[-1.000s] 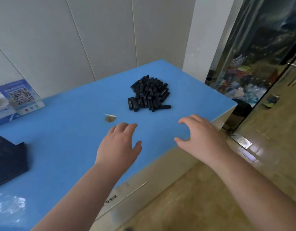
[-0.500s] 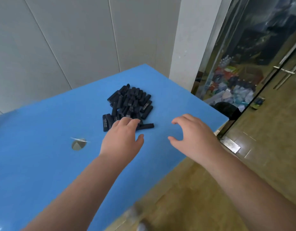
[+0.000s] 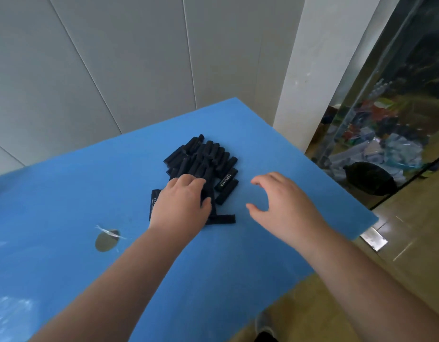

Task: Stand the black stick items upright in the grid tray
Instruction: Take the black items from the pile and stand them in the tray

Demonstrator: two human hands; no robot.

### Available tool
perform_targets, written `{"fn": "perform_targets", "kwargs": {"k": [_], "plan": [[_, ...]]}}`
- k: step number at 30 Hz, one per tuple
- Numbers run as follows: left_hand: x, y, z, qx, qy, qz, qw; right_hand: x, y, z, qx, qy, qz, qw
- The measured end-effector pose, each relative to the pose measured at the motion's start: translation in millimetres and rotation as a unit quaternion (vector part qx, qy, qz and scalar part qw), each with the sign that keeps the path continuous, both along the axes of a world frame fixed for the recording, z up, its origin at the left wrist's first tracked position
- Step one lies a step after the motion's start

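Your left hand [image 3: 182, 206] lies palm-down on the near edge of the pile of short black stick items [image 3: 205, 160]; can't tell if the hidden fingertips grip one. Your right hand [image 3: 280, 206] hovers just beside the pile, fingers loosely curved, holding nothing. The sticks all lie flat on the blue foam worktop [image 3: 275, 149], mostly pointing up-right, one stray black stick [image 3: 222, 219] lying crosswise. Dozens, too jumbled to count.

Shop: glass-fronted goods display [image 3: 386, 124]
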State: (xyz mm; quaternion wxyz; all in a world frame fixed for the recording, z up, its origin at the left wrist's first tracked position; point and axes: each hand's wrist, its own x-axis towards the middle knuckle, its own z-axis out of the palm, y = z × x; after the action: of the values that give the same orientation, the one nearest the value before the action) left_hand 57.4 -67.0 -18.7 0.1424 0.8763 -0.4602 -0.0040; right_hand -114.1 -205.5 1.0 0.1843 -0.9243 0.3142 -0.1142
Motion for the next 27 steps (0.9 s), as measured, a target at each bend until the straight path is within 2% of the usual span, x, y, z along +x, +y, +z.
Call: {"fn": "perform_targets", "kwargs": {"k": [9,14,19,23,27], "plan": [[15,-60,-8,0.048,0.002,0.103,0.994,29,-54,-11,0.019,0.005,0.100,0.995],[19,-85,-17,0.099,-0.033,0.135,0.985,35,-76,-17,0.028,0.004,0.145,0.989],[21,-94,-15,0.132,-0.079,0.145,0.977,37,-91,-25,0.044,0.018,0.172,0.984],[20,-93,-5,0.151,-0.073,0.160,0.973,42,-100,-31,0.044,0.022,0.181,0.982],[14,-78,4,0.131,-0.067,0.199,0.969,58,-102,-40,0.034,0.041,0.187,0.981]]}}
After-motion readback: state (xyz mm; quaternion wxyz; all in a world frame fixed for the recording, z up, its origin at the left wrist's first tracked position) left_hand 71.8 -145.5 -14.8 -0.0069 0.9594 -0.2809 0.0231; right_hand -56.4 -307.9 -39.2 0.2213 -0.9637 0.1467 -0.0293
